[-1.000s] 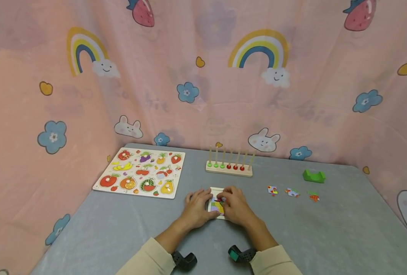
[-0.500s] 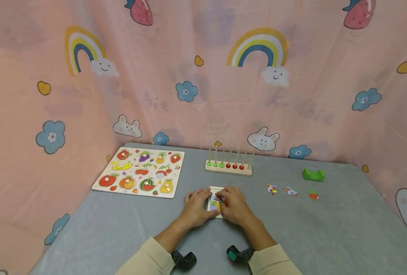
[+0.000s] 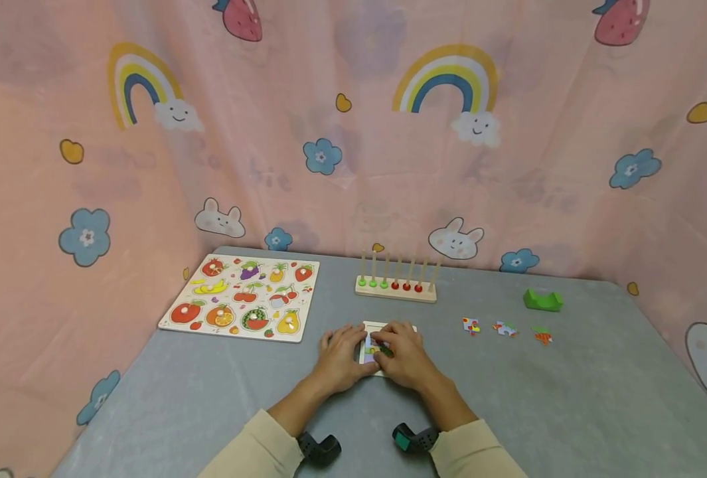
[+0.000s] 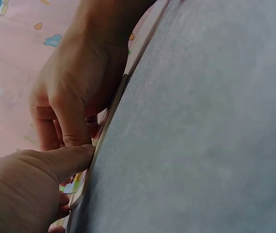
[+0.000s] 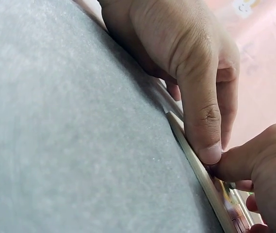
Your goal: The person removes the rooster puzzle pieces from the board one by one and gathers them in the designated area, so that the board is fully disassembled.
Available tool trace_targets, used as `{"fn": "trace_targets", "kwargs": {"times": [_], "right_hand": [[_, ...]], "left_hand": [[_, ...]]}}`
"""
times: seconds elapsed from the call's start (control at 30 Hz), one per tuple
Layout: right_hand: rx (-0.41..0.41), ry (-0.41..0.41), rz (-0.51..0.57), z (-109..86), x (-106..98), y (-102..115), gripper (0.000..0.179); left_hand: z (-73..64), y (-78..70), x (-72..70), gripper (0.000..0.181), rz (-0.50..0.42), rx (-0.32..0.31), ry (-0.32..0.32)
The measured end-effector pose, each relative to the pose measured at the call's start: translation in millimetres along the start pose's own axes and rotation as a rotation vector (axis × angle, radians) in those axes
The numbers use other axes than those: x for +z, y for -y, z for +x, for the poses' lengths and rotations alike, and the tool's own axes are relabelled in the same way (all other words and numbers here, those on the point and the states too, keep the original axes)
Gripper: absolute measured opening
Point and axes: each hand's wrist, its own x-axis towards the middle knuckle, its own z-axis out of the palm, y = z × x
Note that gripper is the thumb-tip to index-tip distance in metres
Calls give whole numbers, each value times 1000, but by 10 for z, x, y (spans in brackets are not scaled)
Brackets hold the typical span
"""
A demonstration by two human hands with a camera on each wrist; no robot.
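Soft, even light fills the head view, while the left wrist view looks much dimmer.

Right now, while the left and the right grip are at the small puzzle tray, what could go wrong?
The right grip covers part of the puzzle picture, so a bad fit could go unnoticed. If the left grip loosens, the tray might slide on the grey tabletop. A wide rightward move could perhaps scatter the three loose pieces.
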Motion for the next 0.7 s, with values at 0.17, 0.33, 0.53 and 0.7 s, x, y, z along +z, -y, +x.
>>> {"fn": "trace_targets", "kwargs": {"times": [0.17, 0.33, 0.53, 0.7], "right_hand": [[-11, -19, 9, 5, 15, -3, 30], [-18, -30, 24, -8, 27, -15, 30], [-24, -32, 9, -4, 27, -11, 29], [-17, -31, -5, 6, 30, -3, 30]], "left_hand": [[3, -6, -6, 58, -6, -1, -6], [-6, -16, -10, 59, -12, -9, 5], [-2, -17, -7, 60, -8, -14, 9], [4, -7, -4, 61, -2, -9, 2]]}}
